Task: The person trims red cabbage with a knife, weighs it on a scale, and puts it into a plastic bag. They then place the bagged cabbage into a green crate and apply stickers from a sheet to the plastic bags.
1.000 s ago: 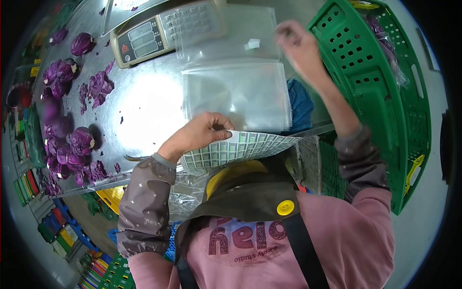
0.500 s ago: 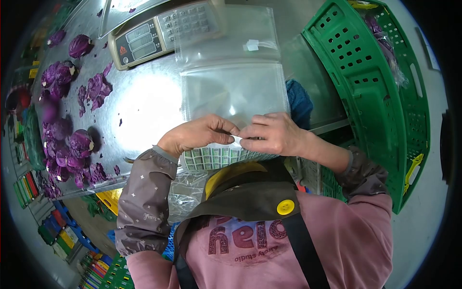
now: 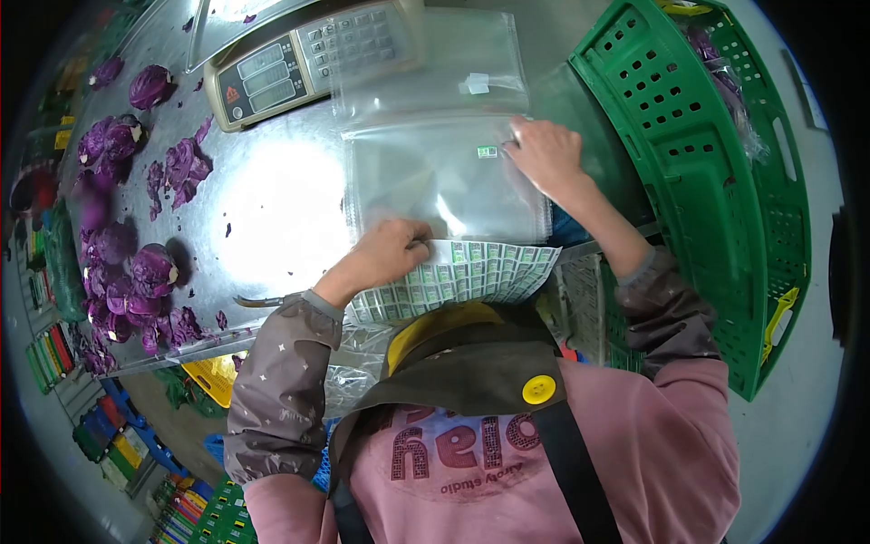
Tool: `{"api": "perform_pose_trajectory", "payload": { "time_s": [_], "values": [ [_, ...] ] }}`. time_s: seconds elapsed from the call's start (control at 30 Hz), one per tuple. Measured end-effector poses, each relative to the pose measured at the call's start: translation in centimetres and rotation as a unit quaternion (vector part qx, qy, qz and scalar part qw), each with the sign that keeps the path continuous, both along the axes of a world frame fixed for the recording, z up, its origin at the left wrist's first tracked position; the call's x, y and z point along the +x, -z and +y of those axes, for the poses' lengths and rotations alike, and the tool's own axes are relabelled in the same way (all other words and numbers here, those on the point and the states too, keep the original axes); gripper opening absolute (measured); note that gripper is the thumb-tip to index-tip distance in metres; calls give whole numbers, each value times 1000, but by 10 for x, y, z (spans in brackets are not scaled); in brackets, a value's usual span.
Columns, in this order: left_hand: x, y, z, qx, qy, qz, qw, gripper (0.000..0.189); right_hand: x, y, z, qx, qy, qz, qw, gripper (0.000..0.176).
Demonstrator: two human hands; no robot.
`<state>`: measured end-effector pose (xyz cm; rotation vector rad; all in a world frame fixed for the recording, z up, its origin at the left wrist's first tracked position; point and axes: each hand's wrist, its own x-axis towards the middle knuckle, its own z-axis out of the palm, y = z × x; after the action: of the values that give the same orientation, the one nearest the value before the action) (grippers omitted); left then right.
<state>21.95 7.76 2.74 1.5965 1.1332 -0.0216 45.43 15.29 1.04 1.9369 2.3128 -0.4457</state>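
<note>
My left hand (image 3: 391,256) is closed on the upper edge of a sheet of small green-and-white labels (image 3: 458,272), which lies along the near edge of the table. Beyond the sheet is a stack of clear plastic bags (image 3: 426,172). A single green-and-white label (image 3: 487,151) sits on the top bag, toward its upper right. My right hand (image 3: 548,156) is at that bag's upper right corner, thumb and fingers curled against the edge, just right of the label.
A weighing scale (image 3: 272,77) stands at the back, partly under more clear bags (image 3: 426,54). Purple cabbages (image 3: 149,270) and loose leaves lie at the left. Green crates (image 3: 671,172) stand at the right. A curved tool (image 3: 258,302) rests near the table edge.
My hands have moved apart. The right hand went up to the bag's corner, and a green label now shows on the bag. My left hand shifted slightly left; the label sheet lies more exposed.
</note>
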Motion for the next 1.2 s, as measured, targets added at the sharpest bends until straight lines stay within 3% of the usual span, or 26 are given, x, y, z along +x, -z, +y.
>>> {"api": "perform_pose_trajectory", "payload": {
  "time_s": [0.1, 0.17, 0.3, 0.37, 0.47, 0.57, 0.6, 0.63, 0.7, 0.73, 0.8, 0.87, 0.9, 0.93, 1.07, 1.2],
  "values": [
    [2, -2, -5, 49, -14, -1, 999, 27, 25, -11, -9, -23, -37, 46, 998, 36],
    [6, -10, -4, -7, -42, -26, 999, 24, 36, -8, -23, -35, -180, 194, 964, 32],
    [5, -3, -5, -74, -68, -121, 988, 15, 44, 10, -17, -66, -157, 259, 951, 25],
    [9, -9, -7, -113, -77, -207, 969, 11, 44, 12, -4, -218, -46, 343, 913, 15],
    [7, -6, -9, -57, -32, -219, 974, 11, 42, 20, 23, -226, -30, 406, 885, 18],
    [6, -16, -7, 36, 23, -131, 990, 9, 32, 4, 60, -122, 143, 436, 880, 23],
    [5, -15, -7, 36, 24, -131, 991, 9, 29, -7, 70, -89, 229, 440, 864, 25],
    [4, -15, -6, -4, -4, -116, 993, 8, 31, -4, 77, -89, 229, 441, 863, 25],
    [1, -15, -2, -42, -35, -100, 993, 8, 36, 1, 89, 271, 163, 399, 861, 21],
    [0, -15, -1, -77, -45, -124, 988, 8, 28, -10, 79, 269, 160, 399, 862, 21],
    [-2, -11, 0, -114, -55, -149, 981, 8, 10, -35, 31, 127, 75, 453, 879, 16],
    [-2, -5, 1, -188, -75, -184, 962, 8, -1, -37, -12, 58, -188, 465, 863, 20],
    [-2, -7, 3, -188, -76, -185, 962, 8, -9, -42, -30, -69, -238, 489, 837, 25],
    [-2, -13, 6, -224, -80, -196, 951, 10, -16, -42, -41, 36, -354, 423, 834, 24],
    [-1, -8, 8, -247, -27, -227, 941, 19, -20, -42, -61, 2, -386, 352, 853, 15],
    [2, -12, 10, -301, -29, -233, 924, 19, -16, -41, -68, 118, -428, 324, 835, 10]
  ]
}}
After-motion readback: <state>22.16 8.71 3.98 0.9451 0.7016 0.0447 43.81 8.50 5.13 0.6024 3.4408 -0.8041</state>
